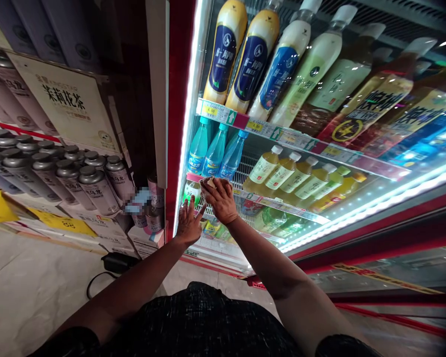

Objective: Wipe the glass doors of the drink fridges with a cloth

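red-framed, glass-fronted drinks fridge (178, 94), edged with white light. person's right hand (221, 201) at the fridge's left part, fingers bent close together, gripping a crumpled pale cloth (207, 183). cloth at the fridge's front; contact with glass: cannot tell. left hand (189, 222) lower, nearer the fridge's left edge, fingers spread, nothing held. slim blue-green plastic bottles (214, 154) inside the fridge, just above the cloth. pinkish-grey cylindrical cans (95, 188) in rows, left of the fridge.
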A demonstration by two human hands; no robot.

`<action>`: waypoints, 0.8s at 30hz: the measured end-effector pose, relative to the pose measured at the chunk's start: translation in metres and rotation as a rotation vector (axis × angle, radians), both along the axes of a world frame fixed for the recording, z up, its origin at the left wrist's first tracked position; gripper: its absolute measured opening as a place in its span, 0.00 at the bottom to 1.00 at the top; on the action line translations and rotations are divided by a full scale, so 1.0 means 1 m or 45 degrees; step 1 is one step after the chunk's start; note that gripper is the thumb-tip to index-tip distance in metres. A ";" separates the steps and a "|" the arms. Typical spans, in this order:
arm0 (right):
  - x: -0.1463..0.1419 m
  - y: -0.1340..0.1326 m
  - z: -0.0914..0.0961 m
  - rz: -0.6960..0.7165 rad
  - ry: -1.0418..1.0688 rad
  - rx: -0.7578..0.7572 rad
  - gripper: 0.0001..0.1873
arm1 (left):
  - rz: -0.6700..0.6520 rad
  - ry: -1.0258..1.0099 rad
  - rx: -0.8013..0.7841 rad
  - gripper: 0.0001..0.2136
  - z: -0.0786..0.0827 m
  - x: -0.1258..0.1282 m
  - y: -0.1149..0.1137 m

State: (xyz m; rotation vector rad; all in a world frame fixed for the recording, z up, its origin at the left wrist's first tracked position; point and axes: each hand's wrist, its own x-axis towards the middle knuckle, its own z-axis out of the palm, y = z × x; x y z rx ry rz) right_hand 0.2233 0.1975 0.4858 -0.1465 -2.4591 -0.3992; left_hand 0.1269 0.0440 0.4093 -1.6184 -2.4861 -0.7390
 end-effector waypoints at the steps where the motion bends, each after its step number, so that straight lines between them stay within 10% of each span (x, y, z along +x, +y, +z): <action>1: -0.001 0.000 -0.001 0.016 -0.014 0.007 0.25 | 0.001 -0.002 -0.001 0.38 0.000 0.000 0.000; 24: -0.043 -0.017 0.006 0.080 0.015 0.132 0.25 | 0.010 0.102 0.088 0.37 -0.017 -0.026 -0.002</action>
